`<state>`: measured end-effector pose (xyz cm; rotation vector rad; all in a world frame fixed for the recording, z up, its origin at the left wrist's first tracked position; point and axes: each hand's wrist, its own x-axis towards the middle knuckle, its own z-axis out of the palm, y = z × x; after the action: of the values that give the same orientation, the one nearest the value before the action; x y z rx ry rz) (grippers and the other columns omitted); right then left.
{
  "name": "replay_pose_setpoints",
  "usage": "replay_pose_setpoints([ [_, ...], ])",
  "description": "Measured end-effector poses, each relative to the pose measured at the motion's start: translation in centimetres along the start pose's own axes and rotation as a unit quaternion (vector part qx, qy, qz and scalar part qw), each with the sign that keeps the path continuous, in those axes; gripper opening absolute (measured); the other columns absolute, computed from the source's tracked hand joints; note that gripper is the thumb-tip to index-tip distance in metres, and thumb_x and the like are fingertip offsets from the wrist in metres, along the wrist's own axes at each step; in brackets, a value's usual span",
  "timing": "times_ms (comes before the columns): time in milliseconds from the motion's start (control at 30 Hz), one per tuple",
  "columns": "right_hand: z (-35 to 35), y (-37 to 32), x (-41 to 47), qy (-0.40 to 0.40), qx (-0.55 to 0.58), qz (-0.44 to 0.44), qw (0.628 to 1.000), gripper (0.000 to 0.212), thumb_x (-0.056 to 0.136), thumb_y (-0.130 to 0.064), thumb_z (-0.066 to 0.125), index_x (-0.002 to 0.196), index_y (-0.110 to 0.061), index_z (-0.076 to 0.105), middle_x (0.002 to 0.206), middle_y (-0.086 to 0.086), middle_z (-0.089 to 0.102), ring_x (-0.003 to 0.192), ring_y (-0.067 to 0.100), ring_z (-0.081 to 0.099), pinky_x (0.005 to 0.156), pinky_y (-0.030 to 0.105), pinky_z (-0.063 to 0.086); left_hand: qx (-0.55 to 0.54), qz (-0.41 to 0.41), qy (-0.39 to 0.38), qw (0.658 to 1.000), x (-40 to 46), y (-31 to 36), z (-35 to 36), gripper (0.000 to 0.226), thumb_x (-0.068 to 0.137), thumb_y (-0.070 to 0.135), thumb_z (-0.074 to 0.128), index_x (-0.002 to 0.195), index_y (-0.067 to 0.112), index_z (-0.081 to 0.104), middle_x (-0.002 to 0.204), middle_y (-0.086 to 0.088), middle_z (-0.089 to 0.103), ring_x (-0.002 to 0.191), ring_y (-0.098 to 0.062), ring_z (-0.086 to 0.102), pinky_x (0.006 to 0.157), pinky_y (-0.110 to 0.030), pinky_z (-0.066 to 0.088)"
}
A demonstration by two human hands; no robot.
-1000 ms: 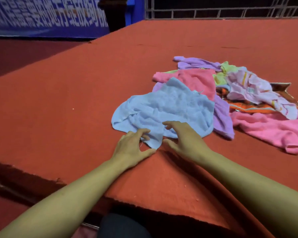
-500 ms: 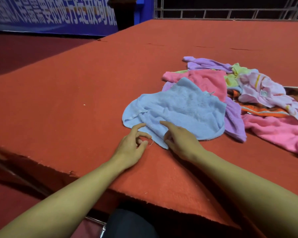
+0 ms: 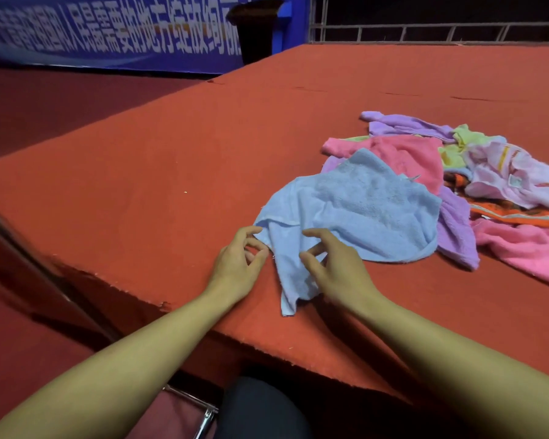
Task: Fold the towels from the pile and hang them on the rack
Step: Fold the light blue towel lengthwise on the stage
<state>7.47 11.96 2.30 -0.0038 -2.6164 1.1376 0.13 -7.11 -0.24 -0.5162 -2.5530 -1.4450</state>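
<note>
Lying crumpled near the table's (image 3: pixel 140 172) front edge, blue towel (image 3: pixel 362 213): soft, light, limp. Long axis runs from its near corner back-right toward the pile (image 3: pixel 488 172). Best taken at corners, probably. Left hand (image 3: pixel 238 261) pinches its left edge; right hand (image 3: pixel 333 264), fingers spread, touches the cloth.
</note>
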Motion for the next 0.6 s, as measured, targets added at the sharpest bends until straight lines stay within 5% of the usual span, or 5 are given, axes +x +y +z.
replay_pose_setpoints([
  [133, 0.9, 1.6, 5.5, -0.009, -0.075, -0.038, 0.996, 0.048, 0.089, -0.021, 0.062, 0.134, -0.031, 0.048, 0.109, -0.014, 0.065, 0.072, 0.007, 0.054, 0.074, 0.032, 0.046, -0.019, -0.029, -0.023, 0.999, -1.3, 0.7, -0.4, 0.028, 0.078, 0.015, 0.078, 0.092, 0.026, 0.057, 0.072, 0.010, 0.066, 0.052, -0.004, 0.045, 0.062, -0.028, 0.047],
  [267, 2.1, 2.8, 10.1, -0.030, -0.118, -0.035, 0.992, 0.056, 0.086, -0.016, 0.060, 0.138, -0.030, 0.043, 0.115, -0.011, 0.062, 0.099, 0.015, 0.055, 0.078, 0.037, 0.048, -0.090, -0.062, -0.178, 0.978, -2.9, 1.7, -0.5, 0.048, 0.069, 0.015, 0.087, 0.104, 0.029, 0.057, 0.079, 0.007, 0.074, 0.062, -0.005, 0.052, 0.071, -0.023, 0.048],
  [367, 3.3, 3.7, 11.6, -0.071, -0.154, -0.013, 0.985, 0.060, 0.087, -0.016, 0.058, 0.140, -0.033, 0.039, 0.115, -0.014, 0.063, 0.108, 0.016, 0.052, 0.079, 0.040, 0.051, -0.028, -0.029, -0.238, 0.970, -3.5, 1.3, -0.2, 0.067, 0.062, 0.024, 0.092, 0.114, 0.037, 0.052, 0.090, 0.018, 0.074, 0.081, 0.003, 0.063, 0.084, -0.013, 0.046],
  [467, 4.3, 4.3, 12.0, -0.060, -0.154, -0.013, 0.986, 0.055, 0.090, -0.016, 0.056, 0.141, -0.030, 0.039, 0.108, -0.014, 0.066, 0.104, 0.014, 0.054, 0.070, 0.035, 0.047, 0.031, 0.007, -0.233, 0.972, -3.4, 1.3, 0.0, 0.071, 0.069, 0.030, 0.088, 0.127, 0.040, 0.048, 0.095, 0.027, 0.072, 0.089, 0.009, 0.062, 0.084, -0.005, 0.038],
  [600, 4.1, 3.7, 12.2, -0.031, -0.118, -0.006, 0.992, 0.050, 0.090, -0.013, 0.052, 0.138, -0.027, 0.043, 0.095, -0.013, 0.067, 0.092, 0.013, 0.059, 0.071, 0.037, 0.051, 0.039, 0.033, -0.205, 0.977, -3.3, 1.0, -0.8, 0.062, 0.083, 0.017, 0.073, 0.135, 0.037, 0.045, 0.093, 0.024, 0.073, 0.081, 0.004, 0.065, 0.081, -0.014, 0.044],
])
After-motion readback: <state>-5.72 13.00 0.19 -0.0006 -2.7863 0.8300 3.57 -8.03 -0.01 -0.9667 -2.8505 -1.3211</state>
